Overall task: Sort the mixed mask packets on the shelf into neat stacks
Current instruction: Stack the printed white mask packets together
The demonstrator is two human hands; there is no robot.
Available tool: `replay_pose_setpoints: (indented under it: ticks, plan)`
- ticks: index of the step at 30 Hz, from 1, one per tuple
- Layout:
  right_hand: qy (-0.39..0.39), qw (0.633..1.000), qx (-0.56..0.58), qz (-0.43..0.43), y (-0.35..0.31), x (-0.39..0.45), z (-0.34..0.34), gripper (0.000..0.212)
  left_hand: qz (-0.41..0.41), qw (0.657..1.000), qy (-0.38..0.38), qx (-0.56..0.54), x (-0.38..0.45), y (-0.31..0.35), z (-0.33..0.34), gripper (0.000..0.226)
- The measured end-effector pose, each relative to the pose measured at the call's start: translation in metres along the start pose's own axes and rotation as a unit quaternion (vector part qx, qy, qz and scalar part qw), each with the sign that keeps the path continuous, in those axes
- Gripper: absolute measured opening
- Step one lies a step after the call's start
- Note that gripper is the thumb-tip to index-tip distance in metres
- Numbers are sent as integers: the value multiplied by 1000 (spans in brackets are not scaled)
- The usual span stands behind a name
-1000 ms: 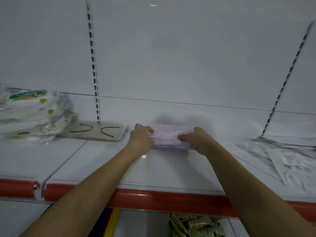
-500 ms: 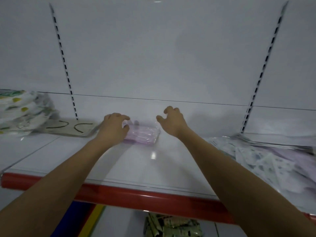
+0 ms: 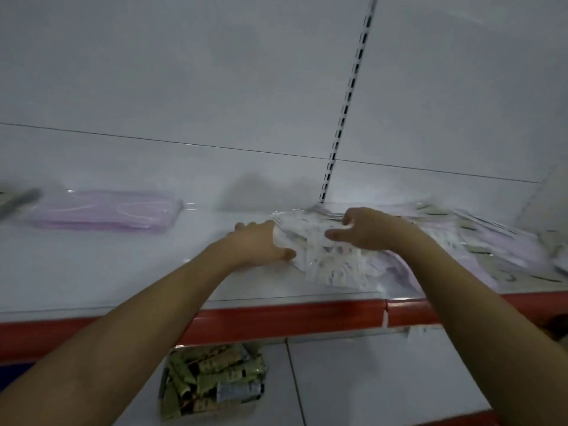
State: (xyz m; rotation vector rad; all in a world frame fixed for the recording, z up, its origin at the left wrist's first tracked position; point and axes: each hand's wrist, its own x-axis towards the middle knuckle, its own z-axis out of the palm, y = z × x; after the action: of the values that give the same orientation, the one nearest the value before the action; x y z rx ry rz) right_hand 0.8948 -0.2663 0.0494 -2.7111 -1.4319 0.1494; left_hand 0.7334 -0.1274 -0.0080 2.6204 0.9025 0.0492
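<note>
The left hand [image 3: 261, 244] and right hand [image 3: 365, 230], fingers half open, touch the messy white packets [image 3: 325, 259] at middle right, gripping nothing yet; next, I think, lift one.

Two bare forearms run up from the lower left and lower right corners toward the middle of the frame. No sleeve reaches the visible part of either arm. The left hand [image 3: 261, 245] and right hand [image 3: 367, 230] wear no gloves, and the blur hides finer detail.
</note>
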Motion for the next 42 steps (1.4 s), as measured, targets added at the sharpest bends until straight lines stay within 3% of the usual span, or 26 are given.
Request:
replay_pose_setpoints:
  ticks: [2, 5, 11, 14, 16, 20, 22, 24, 27, 30, 33, 35, 38, 42]
  plan:
    - [-36, 999, -16, 9, 14, -5, 22, 79, 22, 999, -8, 37, 4, 15, 10, 68]
    - [-25, 999, 42, 4, 40, 1, 35, 76, 36, 999, -17, 2, 13, 45, 8, 48]
    - [9, 969, 246, -25, 92, 16, 11, 68, -7, 986, 17, -165, 39, 59, 20, 93]
    - [15, 936, 352, -24, 110, 32, -5, 63, -28, 973, 54, -221, 40, 61, 13, 84]
    - [31, 914, 403, -34, 123, 41, -14, 57, -40, 938, 82, -334, 47, 66, 13, 66]
    - [51, 910, 405, -71, 133, 62, -18, 52, -26, 872, 114, -476, 52, 92, 22, 51]
    - [47, 905, 414, -87, 134, 73, -17, 51, -26, 867, 121, -483, 54, 109, 27, 48]
    - [38, 902, 414, -112, 135, 81, -16, 50, -52, 860, 134, -489, 55, 121, 32, 61]
    - [14, 948, 271, -165, 137, 88, -11, 56, -75, 849, 181, -490, 55, 121, 30, 60]
    - [91, 975, 121, -165, 131, 86, -5, 61, -117, 839, 247, -470, 48, 109, 19, 55]
    - [154, 927, 241, -243, 109, 69, -5, 46, -152, 838, 285, -440, 40, 93, 8, 77]
    - [96, 900, 315, -286, 85, 55, -6, 54, -136, 831, 311, -441, 34, 78, -2, 62]
    - [39, 895, 336, -291, 44, 51, -2, 82, -84, 826, 316, -459, 22, 64, -17, 25]
    - [20, 876, 396, -276, 1, 65, -2, 91, 4, 798, 263, -542, 13, 47, -27, 34]
